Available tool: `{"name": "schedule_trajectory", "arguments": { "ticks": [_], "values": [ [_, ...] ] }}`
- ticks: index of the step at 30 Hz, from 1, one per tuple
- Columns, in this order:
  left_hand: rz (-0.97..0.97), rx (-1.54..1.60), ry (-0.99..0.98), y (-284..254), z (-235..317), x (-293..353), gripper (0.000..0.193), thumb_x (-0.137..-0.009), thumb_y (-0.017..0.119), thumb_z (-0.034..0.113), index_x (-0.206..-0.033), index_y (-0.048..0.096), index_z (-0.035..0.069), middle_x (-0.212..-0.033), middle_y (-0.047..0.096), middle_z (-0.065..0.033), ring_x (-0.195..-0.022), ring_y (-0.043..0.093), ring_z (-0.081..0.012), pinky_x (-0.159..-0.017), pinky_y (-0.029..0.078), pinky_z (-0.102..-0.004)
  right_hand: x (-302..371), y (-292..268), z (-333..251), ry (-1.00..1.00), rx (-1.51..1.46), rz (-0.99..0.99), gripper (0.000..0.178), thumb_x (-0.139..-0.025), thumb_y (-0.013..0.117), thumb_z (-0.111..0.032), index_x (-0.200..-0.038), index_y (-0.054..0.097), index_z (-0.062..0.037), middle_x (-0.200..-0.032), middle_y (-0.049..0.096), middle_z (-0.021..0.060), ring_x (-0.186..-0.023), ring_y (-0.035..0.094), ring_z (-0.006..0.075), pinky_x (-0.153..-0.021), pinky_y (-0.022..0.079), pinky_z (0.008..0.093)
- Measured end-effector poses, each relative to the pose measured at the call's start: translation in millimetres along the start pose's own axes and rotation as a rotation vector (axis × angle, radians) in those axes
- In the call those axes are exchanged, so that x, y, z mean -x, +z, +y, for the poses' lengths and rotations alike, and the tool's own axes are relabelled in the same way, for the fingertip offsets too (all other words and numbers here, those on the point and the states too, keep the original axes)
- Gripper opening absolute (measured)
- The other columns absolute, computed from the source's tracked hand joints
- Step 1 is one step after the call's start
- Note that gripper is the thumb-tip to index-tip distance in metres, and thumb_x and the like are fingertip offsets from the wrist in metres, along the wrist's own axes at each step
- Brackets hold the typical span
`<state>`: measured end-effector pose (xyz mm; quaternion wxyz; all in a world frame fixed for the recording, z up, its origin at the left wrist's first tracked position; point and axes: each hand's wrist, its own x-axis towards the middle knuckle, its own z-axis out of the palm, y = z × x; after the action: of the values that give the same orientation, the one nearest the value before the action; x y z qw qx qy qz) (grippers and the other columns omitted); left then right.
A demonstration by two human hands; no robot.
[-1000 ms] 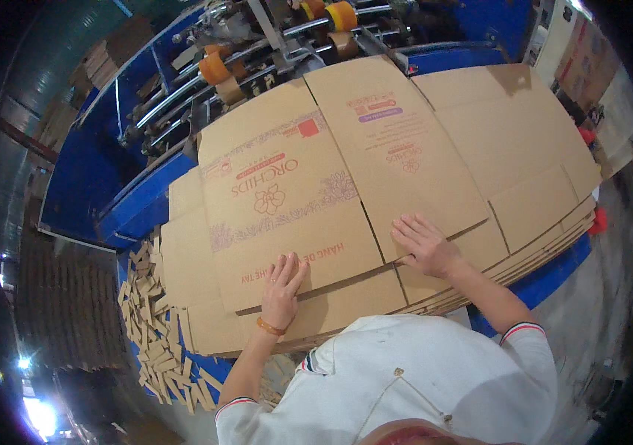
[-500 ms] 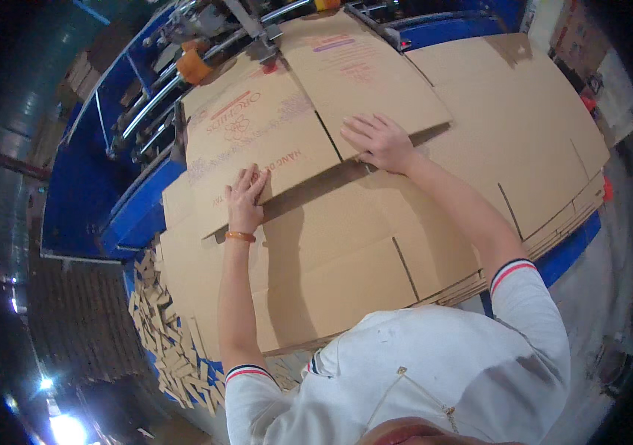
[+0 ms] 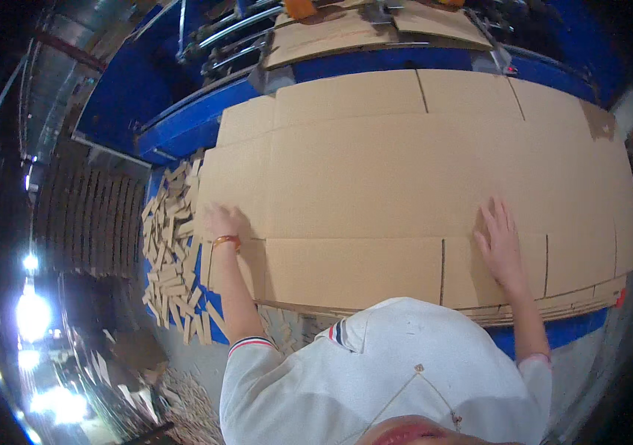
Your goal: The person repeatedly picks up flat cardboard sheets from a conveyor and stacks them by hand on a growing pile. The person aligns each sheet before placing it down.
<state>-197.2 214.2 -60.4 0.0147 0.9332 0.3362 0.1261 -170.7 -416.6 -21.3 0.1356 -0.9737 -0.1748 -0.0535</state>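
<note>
Head view: top cardboard sheet [image 3: 361, 178] lies flat on a stack over the blue bench [image 3: 572, 334], long side along the bench's near edge, slotted near flap [image 3: 353, 271] toward the wearer. Handling this well, by my read: keep both hands wide apart, press lightly with flat fingers, move left and right together so the sheet stays square, and don't let the flap fold at its slots or drag the sheet underneath. Worth checking the near corners line up with the stack; scrap strips [image 3: 172, 252] crowd the bench's left edge and could snag a corner. Pose: both forearms come up from the near edge, elbows apart. Left hand [image 3: 224, 221] sits at the sheet's left end, fingers curled a bit, orange bracelet [image 3: 226, 240] at the wrist; blurred, so can't tell if that grip pinches the edge. Right hand [image 3: 500, 241] is palm down toward the right end, near the flap crease, fingers extended and slightly spread, grip loose around nothing, resting on or just over the board. More panels [image 3: 331, 37] sit in the machine past the bench's far edge, well apart from both hands.
</note>
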Motion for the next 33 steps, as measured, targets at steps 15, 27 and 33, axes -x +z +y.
{"name": "schedule_trajectory", "arguments": {
  "ticks": [15, 27, 33],
  "values": [
    [-0.06, 0.009, 0.003, -41, 18, 17, 0.066, -0.081, 0.061, 0.059, -0.119, 0.062, 0.005, -0.114, 0.063, -0.0231, -0.108, 0.06, -0.0357, -0.091, 0.047, -0.0472, 19, 11, -19, 0.057, 0.015, 0.173, 0.041, -0.089, 0.06, -0.021, -0.126, 0.056, -0.0063, -0.141, 0.046, 0.0124, -0.131, 0.04, 0.033, -0.109, 0.032, 0.0453],
    [-0.335, 0.2, 0.086, -85, 86, -4, 0.063, -0.081, 0.061, 0.059, -0.082, 0.068, -0.004, -0.086, 0.067, -0.0255, -0.086, 0.065, -0.0391, -0.077, 0.049, -0.0476, 20, 14, -19, 0.042, 0.039, 0.252, 0.037, -0.087, 0.062, -0.023, -0.12, 0.06, -0.0075, -0.135, 0.052, 0.0122, -0.125, 0.046, 0.0336, -0.106, 0.036, 0.0457],
    [-0.144, -0.066, 0.445, -162, 106, -20, 0.048, -0.082, 0.062, 0.047, -0.093, 0.069, 0.001, -0.093, 0.067, -0.0237, -0.091, 0.064, -0.0408, -0.08, 0.049, -0.049, 18, 20, -19, 0.059, -0.06, 0.343, 0.03, -0.084, 0.063, -0.026, -0.106, 0.063, -0.0054, -0.12, 0.058, 0.0166, -0.117, 0.051, 0.0334, -0.102, 0.039, 0.046]
  ]
}}
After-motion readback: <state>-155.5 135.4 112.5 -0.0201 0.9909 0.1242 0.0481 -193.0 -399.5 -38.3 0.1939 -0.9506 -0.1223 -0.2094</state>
